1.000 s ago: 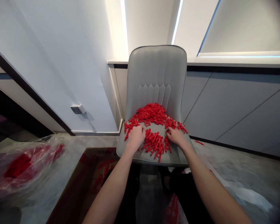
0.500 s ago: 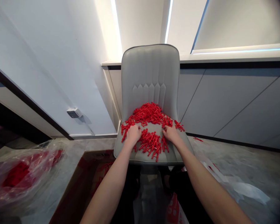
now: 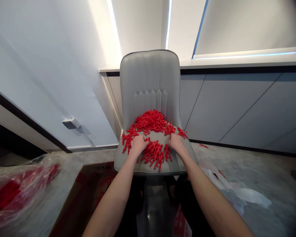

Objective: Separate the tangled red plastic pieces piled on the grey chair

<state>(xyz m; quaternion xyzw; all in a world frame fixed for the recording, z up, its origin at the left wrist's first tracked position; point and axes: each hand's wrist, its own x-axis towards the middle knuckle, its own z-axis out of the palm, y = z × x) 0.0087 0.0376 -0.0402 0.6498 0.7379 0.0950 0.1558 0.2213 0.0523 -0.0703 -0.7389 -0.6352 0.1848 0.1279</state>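
A grey padded chair (image 3: pixel 150 75) stands before me, with a heap of small red plastic figures (image 3: pixel 151 121) at the back of its seat. Nearer the front edge, a row of red figures (image 3: pixel 153 153) lies side by side, legs toward me. My left hand (image 3: pixel 137 144) is closed at the row's left end, with a red figure (image 3: pixel 147 140) at its fingertips. On the other side, my right hand (image 3: pixel 175 143) is closed in a pinch; its fingers hide whatever they hold. Just below it lies a separate red figure (image 3: pixel 167 152).
An open cardboard box (image 3: pixel 76 197) with red pieces inside sits on the floor at left, beside a clear plastic bag (image 3: pixel 22 187) of red items. White plastic wrapping (image 3: pixel 251 197) lies at right. Cabinets (image 3: pixel 236 102) stand behind the chair.
The view has shifted slightly, so the chair appears further left. A red figure now shows at my left fingertips. My right hand remains pinched beside the row.
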